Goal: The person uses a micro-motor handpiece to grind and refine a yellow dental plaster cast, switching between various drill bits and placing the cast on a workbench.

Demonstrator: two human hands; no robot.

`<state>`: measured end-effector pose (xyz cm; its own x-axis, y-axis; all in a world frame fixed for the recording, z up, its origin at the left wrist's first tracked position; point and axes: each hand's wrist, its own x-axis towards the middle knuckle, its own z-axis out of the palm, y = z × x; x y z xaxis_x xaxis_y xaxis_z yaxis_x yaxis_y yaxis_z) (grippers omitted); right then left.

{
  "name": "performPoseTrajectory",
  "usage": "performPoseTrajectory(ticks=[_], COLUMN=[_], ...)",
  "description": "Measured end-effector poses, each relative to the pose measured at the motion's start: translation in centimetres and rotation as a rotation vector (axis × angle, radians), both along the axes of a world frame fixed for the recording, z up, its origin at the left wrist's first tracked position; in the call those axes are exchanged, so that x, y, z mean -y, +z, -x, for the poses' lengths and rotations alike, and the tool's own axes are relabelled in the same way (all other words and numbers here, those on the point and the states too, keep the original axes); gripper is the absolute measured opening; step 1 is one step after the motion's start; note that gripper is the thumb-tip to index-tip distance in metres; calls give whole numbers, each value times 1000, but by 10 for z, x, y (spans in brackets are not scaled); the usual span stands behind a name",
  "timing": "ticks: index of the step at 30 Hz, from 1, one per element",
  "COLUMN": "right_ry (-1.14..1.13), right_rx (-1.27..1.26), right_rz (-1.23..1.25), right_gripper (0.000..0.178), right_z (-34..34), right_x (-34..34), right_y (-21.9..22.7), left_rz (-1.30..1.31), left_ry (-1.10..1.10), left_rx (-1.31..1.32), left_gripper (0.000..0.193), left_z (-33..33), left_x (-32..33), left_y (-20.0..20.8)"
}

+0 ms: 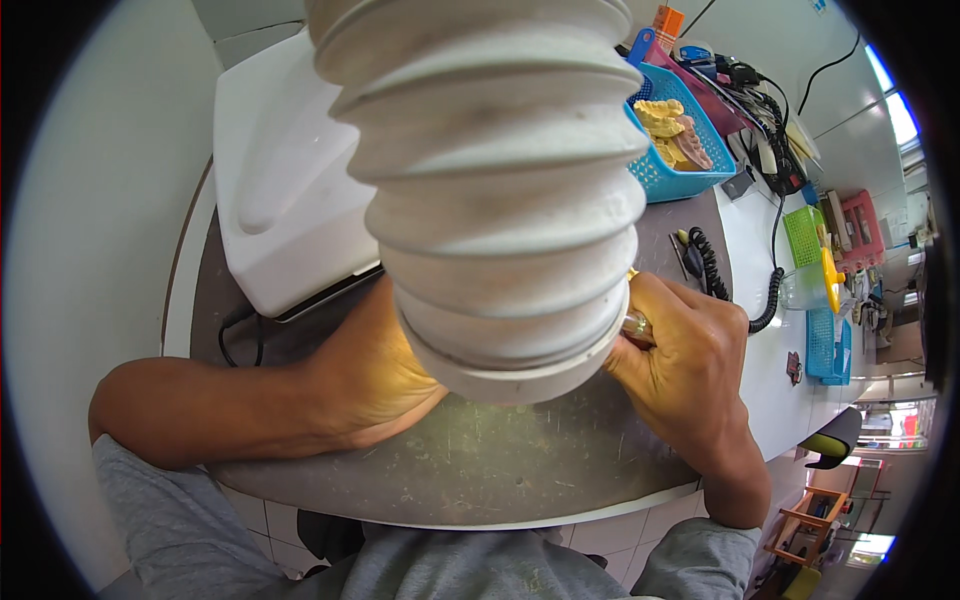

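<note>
Your right hand (pixel 690 365) was curled shut around a slim metal-tipped handpiece (pixel 637 325), its working end aimed inward beneath the mouth of the ribbed white extraction hose (pixel 500 180). The black coiled cord (pixel 735 285) behind your knuckles probably fed that tool. Your left hand (pixel 375 375) lay with its heel on the grey bench top (pixel 480 465), most likely to steady whatever it presented to the tool. Its fingers ran under the hose, so I cannot tell whether they were closed or what they held; the workpiece itself was hidden there. The hose hung directly over both hands, seemingly set there to draw off dust at the point of contact. Well apart at the back right, a blue basket (pixel 680 170) kept yellow and pink dental casts (pixel 672 130) off the working surface. A white machine housing (pixel 290 190) stood just beyond your left wrist.
</note>
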<state>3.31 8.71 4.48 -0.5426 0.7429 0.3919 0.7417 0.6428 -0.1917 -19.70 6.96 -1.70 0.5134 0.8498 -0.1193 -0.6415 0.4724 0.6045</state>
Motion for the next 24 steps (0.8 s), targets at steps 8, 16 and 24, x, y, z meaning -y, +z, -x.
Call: performPoseTrajectory(ticks=[8,16,24], right_ry=[31,8,-11], right_rx=[-7,25,39], right_rz=[-16,2,6], right_gripper=[59,60,62], right_z=[1,1,0], right_x=[0,1,2], right_y=[0,2,4], left_rz=[-90,-85,-88], left_ry=[5,19,16], left_rx=[-62,-49,-78], left_gripper=[64,63,61], left_z=[-1,-2,-1], left_x=[-1,-1,-1], left_y=[-8,-6,-3])
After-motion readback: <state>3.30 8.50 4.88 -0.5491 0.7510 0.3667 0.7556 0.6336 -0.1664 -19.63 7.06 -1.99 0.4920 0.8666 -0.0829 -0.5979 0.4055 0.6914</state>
